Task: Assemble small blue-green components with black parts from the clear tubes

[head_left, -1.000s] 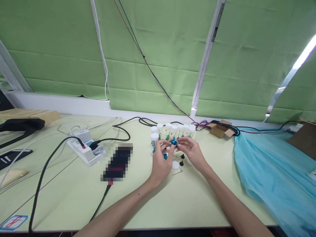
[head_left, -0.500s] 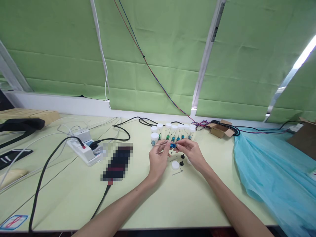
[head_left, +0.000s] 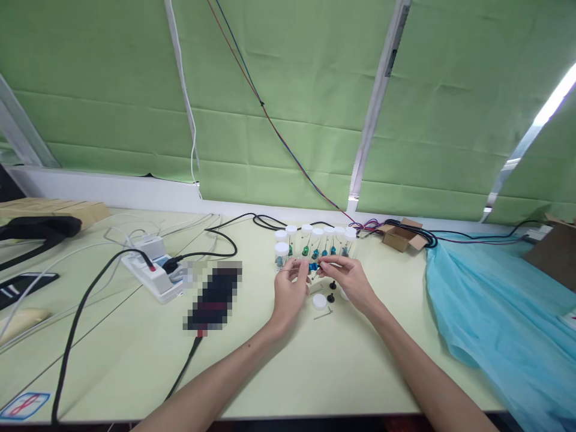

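Between my two hands is a small shiny blue metal piece point(head_left: 313, 266), its exact kind too small to make out. My left hand point(head_left: 290, 292) is closed on its left side, with a thin rod or wire showing by the fingers. Fingertips of my right hand point(head_left: 348, 279) pinch its right end, where a dark bit shows. Just behind the hands stand several clear jars with white lids point(head_left: 306, 230), with green and blue pieces and thin rods among them. Below the hands lie a white round lid point(head_left: 319, 302), two small black parts point(head_left: 331, 297) and a thin L-shaped metal key point(head_left: 323, 314).
A blurred-out dark phone-like object point(head_left: 213, 300) with a cable lies left of my hands. Farther left is a white power strip point(head_left: 153, 276) with plugs and cords. An open cardboard box point(head_left: 402, 236) sits behind on the right, beside a blue plastic sheet point(head_left: 486, 306).
My left hand has shifted slightly right and turned a little, and the blue piece has tilted with it. The thin rod by the left fingers has changed angle. My right hand stays nearly still.
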`<state>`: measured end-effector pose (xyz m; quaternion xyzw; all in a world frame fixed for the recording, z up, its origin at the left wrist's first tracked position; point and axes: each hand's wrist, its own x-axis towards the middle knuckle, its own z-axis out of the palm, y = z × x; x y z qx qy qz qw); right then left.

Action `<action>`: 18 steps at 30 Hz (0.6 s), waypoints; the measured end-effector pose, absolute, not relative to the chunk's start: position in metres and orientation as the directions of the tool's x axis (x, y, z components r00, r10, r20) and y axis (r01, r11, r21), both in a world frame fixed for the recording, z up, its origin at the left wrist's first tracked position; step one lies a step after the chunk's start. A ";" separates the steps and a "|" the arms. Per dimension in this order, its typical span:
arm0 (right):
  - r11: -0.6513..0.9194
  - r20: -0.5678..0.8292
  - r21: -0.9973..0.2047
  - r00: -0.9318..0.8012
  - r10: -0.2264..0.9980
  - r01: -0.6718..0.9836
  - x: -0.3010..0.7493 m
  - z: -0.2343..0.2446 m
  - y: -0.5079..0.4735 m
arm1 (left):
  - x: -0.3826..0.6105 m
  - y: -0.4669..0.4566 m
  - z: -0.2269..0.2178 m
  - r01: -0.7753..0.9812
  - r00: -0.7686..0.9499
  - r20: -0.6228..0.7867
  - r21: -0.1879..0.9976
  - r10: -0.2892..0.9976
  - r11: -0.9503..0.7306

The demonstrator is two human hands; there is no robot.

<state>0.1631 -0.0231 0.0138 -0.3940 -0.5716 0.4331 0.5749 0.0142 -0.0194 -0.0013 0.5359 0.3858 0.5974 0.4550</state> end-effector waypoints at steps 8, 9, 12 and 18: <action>0.332 0.333 -0.943 -0.051 0.942 -0.030 0.162 0.016 -0.024 | 0.018 -0.021 -0.003 -0.231 0.119 0.183 0.961 0.976 -0.152; 0.335 0.336 -0.942 -0.056 0.940 -0.029 0.162 0.016 -0.024 | 0.018 -0.021 -0.003 -0.239 0.132 0.172 0.961 0.976 -0.137; 0.337 0.338 -0.941 -0.067 0.939 -0.024 0.161 0.017 -0.025 | 0.019 -0.022 -0.003 -0.278 0.165 0.133 0.957 0.977 -0.083; 0.330 0.329 -0.944 -0.080 0.941 0.008 0.160 0.019 -0.027 | 0.020 -0.024 -0.001 -0.332 0.213 0.118 0.942 0.970 -0.041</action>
